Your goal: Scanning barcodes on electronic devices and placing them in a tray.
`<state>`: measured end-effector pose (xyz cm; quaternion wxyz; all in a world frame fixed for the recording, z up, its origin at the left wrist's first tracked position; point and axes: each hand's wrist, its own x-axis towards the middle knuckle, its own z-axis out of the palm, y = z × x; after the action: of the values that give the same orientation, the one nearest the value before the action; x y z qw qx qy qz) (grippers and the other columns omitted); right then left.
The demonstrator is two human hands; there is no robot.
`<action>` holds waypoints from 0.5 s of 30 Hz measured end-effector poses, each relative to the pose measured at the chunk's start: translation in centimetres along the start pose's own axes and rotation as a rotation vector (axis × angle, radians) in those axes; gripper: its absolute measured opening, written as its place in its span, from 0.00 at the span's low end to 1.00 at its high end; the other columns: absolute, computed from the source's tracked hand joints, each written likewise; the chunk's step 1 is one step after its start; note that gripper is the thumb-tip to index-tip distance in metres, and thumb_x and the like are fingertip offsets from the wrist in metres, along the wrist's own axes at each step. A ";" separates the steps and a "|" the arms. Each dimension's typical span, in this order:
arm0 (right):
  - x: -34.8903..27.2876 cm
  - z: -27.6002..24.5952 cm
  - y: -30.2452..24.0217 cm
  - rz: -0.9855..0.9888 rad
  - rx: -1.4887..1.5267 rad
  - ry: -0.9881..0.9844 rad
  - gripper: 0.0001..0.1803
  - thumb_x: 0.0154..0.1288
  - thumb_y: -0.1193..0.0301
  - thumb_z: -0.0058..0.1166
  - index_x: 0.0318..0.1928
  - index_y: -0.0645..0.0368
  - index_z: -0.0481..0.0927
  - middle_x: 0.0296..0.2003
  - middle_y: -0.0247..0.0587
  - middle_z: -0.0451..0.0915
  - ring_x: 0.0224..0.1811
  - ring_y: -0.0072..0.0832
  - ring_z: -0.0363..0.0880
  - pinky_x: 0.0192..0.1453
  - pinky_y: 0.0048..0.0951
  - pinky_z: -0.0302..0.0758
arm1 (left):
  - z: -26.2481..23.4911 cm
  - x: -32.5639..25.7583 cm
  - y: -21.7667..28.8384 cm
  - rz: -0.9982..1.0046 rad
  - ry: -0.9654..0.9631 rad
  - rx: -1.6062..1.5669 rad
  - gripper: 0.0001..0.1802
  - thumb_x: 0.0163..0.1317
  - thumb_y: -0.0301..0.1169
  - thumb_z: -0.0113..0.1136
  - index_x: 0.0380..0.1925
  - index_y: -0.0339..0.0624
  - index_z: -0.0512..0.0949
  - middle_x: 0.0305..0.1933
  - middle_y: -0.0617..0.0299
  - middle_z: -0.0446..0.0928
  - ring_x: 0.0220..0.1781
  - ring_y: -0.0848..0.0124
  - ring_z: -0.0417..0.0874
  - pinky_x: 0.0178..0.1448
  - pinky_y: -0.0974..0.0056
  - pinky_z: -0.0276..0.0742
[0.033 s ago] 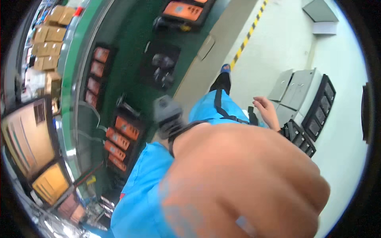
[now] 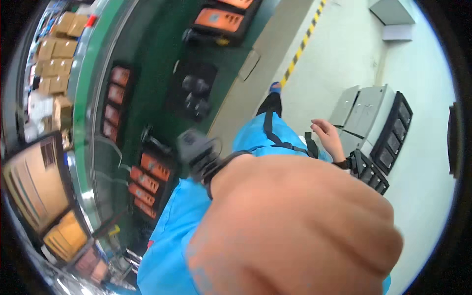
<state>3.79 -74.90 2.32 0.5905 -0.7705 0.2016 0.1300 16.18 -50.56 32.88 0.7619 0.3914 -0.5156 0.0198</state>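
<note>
My left hand (image 2: 295, 221) fills the lower middle of the view, very near, its back toward me and the knuckles bent. Its fingers curl out of sight, and anything in them is hidden. A black strap with a dark grey device (image 2: 196, 155) is on its wrist, beside the light-blue sleeve (image 2: 172, 221). Farther off, my right hand (image 2: 328, 139) hangs by the blue garment (image 2: 260, 132), its fingers loosely bent and somewhat apart, with nothing visible in them. Another black device (image 2: 366, 169) is at that wrist.
On the left, a green bench (image 2: 147, 64) carries orange-faced units (image 2: 150, 179) and a black tray (image 2: 191, 93). Cardboard boxes (image 2: 58, 54) and a screen (image 2: 37, 182) lie beyond. Grey cabinets (image 2: 364, 110) stand right, near yellow-black floor tape (image 2: 302, 46).
The surroundings have shifted slightly left in view. My left hand and its wrist device have moved a little left; the right hand keeps its pose.
</note>
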 end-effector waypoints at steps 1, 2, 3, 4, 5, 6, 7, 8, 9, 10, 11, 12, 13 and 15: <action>1.5 -1.5 -1.1 0.026 -0.062 0.036 0.16 0.68 0.68 0.55 0.51 0.64 0.79 0.42 0.45 0.84 0.45 0.27 0.81 0.50 0.27 0.76 | -0.9 1.3 -1.1 -0.007 0.010 0.004 0.10 0.57 0.25 0.60 0.39 0.34 0.80 0.32 0.48 0.81 0.22 0.62 0.80 0.26 0.62 0.78; 2.5 -2.3 -2.4 0.034 -0.071 0.061 0.16 0.68 0.68 0.55 0.51 0.64 0.79 0.42 0.45 0.84 0.45 0.27 0.81 0.50 0.27 0.76 | -1.7 2.5 -2.2 -0.017 0.019 0.015 0.10 0.57 0.25 0.60 0.39 0.34 0.80 0.32 0.48 0.81 0.22 0.62 0.80 0.26 0.62 0.78; 4.3 -3.6 -3.4 0.029 -0.055 0.081 0.16 0.68 0.68 0.55 0.51 0.65 0.79 0.43 0.45 0.84 0.45 0.27 0.81 0.50 0.27 0.76 | -2.7 3.6 -3.9 -0.023 0.026 0.028 0.10 0.57 0.25 0.60 0.39 0.34 0.80 0.32 0.48 0.81 0.22 0.62 0.80 0.26 0.62 0.78; 6.3 -5.0 -4.5 0.023 -0.039 0.098 0.16 0.68 0.68 0.55 0.51 0.65 0.79 0.43 0.45 0.84 0.45 0.27 0.81 0.50 0.27 0.76 | -3.7 4.8 -5.6 -0.032 0.036 0.039 0.10 0.57 0.25 0.60 0.39 0.34 0.80 0.32 0.48 0.81 0.22 0.62 0.80 0.26 0.62 0.78; 7.2 -5.8 -5.7 0.065 -0.012 0.108 0.16 0.68 0.68 0.55 0.51 0.66 0.79 0.43 0.44 0.84 0.45 0.27 0.81 0.51 0.27 0.75 | -4.6 5.8 -6.4 -0.053 0.047 0.044 0.10 0.57 0.25 0.60 0.39 0.34 0.80 0.32 0.48 0.81 0.22 0.62 0.81 0.26 0.62 0.78; 8.8 -7.3 -6.3 0.078 -0.024 0.121 0.16 0.68 0.68 0.55 0.51 0.66 0.79 0.43 0.44 0.84 0.45 0.27 0.81 0.51 0.27 0.75 | -5.5 7.0 -7.5 -0.059 0.056 0.051 0.10 0.57 0.25 0.60 0.39 0.34 0.80 0.32 0.48 0.81 0.22 0.62 0.81 0.26 0.62 0.78; 10.8 -8.9 -6.8 0.068 -0.026 0.141 0.16 0.68 0.68 0.55 0.51 0.66 0.79 0.43 0.44 0.84 0.46 0.27 0.81 0.52 0.27 0.75 | -6.3 8.1 -8.9 -0.060 0.060 0.061 0.10 0.57 0.25 0.61 0.39 0.34 0.80 0.32 0.48 0.81 0.22 0.62 0.81 0.26 0.62 0.78; 13.3 -9.9 -7.3 0.046 -0.023 0.148 0.16 0.67 0.68 0.56 0.51 0.66 0.79 0.43 0.44 0.84 0.47 0.27 0.81 0.53 0.27 0.75 | -7.6 9.3 -10.2 -0.059 0.064 0.082 0.10 0.57 0.25 0.61 0.39 0.34 0.80 0.32 0.48 0.82 0.22 0.62 0.81 0.26 0.61 0.78; 14.9 -10.8 -7.3 0.045 -0.025 0.164 0.16 0.68 0.68 0.55 0.51 0.66 0.79 0.43 0.44 0.83 0.48 0.28 0.81 0.53 0.27 0.75 | -8.7 10.5 -11.3 -0.061 0.068 0.100 0.10 0.56 0.25 0.61 0.39 0.34 0.81 0.32 0.48 0.82 0.22 0.62 0.81 0.26 0.61 0.78; 16.8 -11.6 -7.9 0.031 -0.029 0.147 0.16 0.68 0.68 0.55 0.51 0.66 0.79 0.43 0.44 0.83 0.48 0.28 0.81 0.53 0.27 0.75 | -9.8 11.7 -12.2 -0.065 0.077 0.125 0.10 0.56 0.25 0.61 0.39 0.34 0.81 0.32 0.48 0.82 0.22 0.62 0.81 0.26 0.61 0.78; 18.7 -12.0 -8.5 0.055 -0.038 0.134 0.16 0.68 0.68 0.54 0.51 0.66 0.79 0.43 0.44 0.83 0.48 0.28 0.81 0.53 0.28 0.75 | -11.1 12.8 -13.3 -0.067 0.086 0.158 0.10 0.56 0.25 0.61 0.39 0.34 0.81 0.32 0.47 0.82 0.22 0.62 0.81 0.26 0.61 0.78; 20.6 -12.5 -9.2 0.076 -0.051 0.116 0.16 0.68 0.69 0.54 0.51 0.66 0.79 0.42 0.44 0.83 0.48 0.28 0.81 0.53 0.28 0.76 | -12.1 14.0 -13.9 -0.057 0.098 0.204 0.10 0.56 0.26 0.61 0.39 0.34 0.81 0.32 0.47 0.82 0.22 0.62 0.81 0.26 0.61 0.78; 22.9 -12.9 -9.0 0.042 -0.051 0.095 0.15 0.69 0.69 0.52 0.50 0.65 0.79 0.42 0.44 0.84 0.47 0.28 0.82 0.53 0.28 0.76 | -13.3 15.2 -14.5 -0.048 0.110 0.253 0.10 0.56 0.26 0.61 0.38 0.34 0.81 0.32 0.47 0.82 0.22 0.62 0.81 0.26 0.61 0.78; 28.5 -12.7 -11.0 -0.001 -0.104 -0.009 0.15 0.69 0.69 0.52 0.50 0.65 0.79 0.42 0.44 0.84 0.47 0.28 0.82 0.52 0.28 0.76 | -15.5 17.0 -16.4 -0.050 0.118 0.382 0.10 0.56 0.26 0.61 0.38 0.34 0.81 0.32 0.47 0.82 0.22 0.62 0.81 0.26 0.61 0.78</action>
<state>33.64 -89.21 2.69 0.5507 -0.7997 0.1915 0.1434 43.22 -58.68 34.58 0.7030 0.5396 -0.4471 0.1214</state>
